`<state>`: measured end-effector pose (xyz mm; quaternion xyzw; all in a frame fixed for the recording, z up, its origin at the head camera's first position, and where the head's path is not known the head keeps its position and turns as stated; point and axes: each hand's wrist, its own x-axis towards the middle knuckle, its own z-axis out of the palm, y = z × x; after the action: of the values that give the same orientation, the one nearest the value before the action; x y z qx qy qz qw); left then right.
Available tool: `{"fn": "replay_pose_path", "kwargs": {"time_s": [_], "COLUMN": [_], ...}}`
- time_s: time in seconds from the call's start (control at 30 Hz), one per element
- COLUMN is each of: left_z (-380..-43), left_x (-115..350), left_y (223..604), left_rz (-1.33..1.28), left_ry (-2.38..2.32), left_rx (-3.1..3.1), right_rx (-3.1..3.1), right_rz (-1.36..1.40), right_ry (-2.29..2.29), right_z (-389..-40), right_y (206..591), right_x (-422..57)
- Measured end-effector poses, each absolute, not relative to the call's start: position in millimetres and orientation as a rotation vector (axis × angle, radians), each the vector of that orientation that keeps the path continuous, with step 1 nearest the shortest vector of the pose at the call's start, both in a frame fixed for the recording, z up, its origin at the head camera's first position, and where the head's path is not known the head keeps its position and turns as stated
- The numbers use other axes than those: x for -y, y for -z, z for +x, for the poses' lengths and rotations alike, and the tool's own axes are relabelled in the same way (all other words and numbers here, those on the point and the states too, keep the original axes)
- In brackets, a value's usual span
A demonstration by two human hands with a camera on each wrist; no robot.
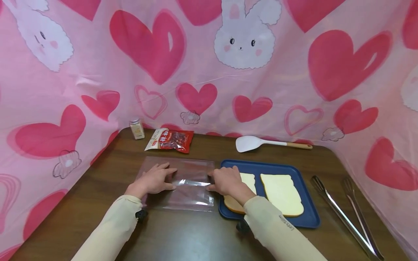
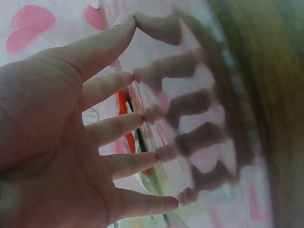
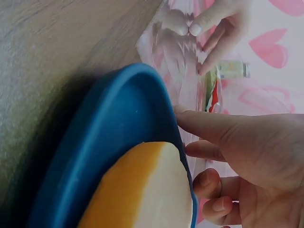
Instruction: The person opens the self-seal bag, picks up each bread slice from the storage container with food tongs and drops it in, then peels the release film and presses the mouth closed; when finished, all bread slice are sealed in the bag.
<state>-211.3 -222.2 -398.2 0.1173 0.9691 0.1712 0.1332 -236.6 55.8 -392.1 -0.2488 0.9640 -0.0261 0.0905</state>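
Note:
A clear, shiny plastic sheet (image 1: pixel 192 200) lies flat on the brown table, left of a blue tray (image 1: pixel 313 214). My left hand (image 1: pixel 156 179) rests on its left part; in the left wrist view, straight, spread fingers (image 2: pixel 118 128) touch the glossy surface with their tips. At the sheet's right edge, thumb and index fingertip of my right hand (image 1: pixel 228 180) touch the plastic, slightly apart. The right wrist view shows its other fingers (image 3: pixel 216 190) loosely bent beside the tray rim. Two bread slices lie on the tray; my right hand and wrist partly cover the left slice (image 1: pixel 233 204).
Behind the sheet are a red-and-white packet of dried chilies (image 1: pixel 176 140) and a small seasoning jar (image 1: pixel 137 129). A white spatula (image 1: pixel 249 143) with a wooden handle lies behind the tray. Metal tongs (image 1: pixel 343 214) lie to its right. A pink patterned cloth (image 1: pixel 202 54) surrounds the table.

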Motion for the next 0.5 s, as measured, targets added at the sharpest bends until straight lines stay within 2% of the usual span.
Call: {"fn": "replay_pose_path", "kwargs": {"time_s": [0.5], "left_z": [-208.3], "left_x": [223.1], "left_y": [400.7], "left_rz": [0.375], "left_ry": [-0.570], "left_rx": [-2.844], "right_rx": [-2.842], "right_rz": [-0.691], "right_ry": [0.173], "right_z": [-235.6], "right_y": [392.6], "right_x": [-60.6]}}
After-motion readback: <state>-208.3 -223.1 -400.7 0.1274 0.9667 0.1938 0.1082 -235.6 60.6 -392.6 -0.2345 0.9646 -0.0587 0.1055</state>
